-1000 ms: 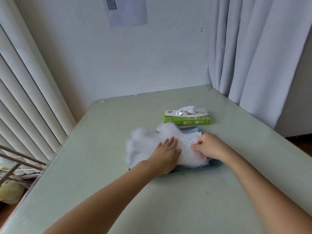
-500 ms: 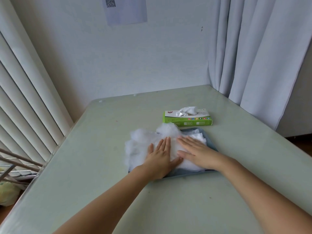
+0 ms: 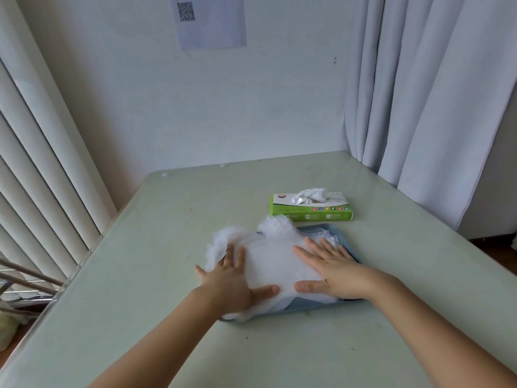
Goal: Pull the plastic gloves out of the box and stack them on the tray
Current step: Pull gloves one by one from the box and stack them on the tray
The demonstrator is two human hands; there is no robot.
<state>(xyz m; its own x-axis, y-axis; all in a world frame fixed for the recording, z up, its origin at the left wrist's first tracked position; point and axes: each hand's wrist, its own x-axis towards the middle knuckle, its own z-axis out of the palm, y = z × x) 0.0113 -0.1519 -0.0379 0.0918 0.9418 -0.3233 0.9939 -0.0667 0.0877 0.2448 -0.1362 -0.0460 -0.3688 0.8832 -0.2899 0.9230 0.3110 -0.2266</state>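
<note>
Both hands lay flat with fingers spread, pressing down on the pile of plastic gloves (image 3: 268,253). The left hand (image 3: 233,278) covered the pile's left end, the right hand (image 3: 328,268) its right end, thumbs pointing toward each other. Under them sat the blue tray (image 3: 316,306) on the desk (image 3: 156,225). Beyond the right hand's fingertips stood the green box (image 3: 310,210), one glove poking from its opening.

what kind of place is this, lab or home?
Probably a room in a home or office, used for recording, not a lab: a pale green table in a corner between curtains and vertical blinds, with a QR-code sheet on the wall.
</note>
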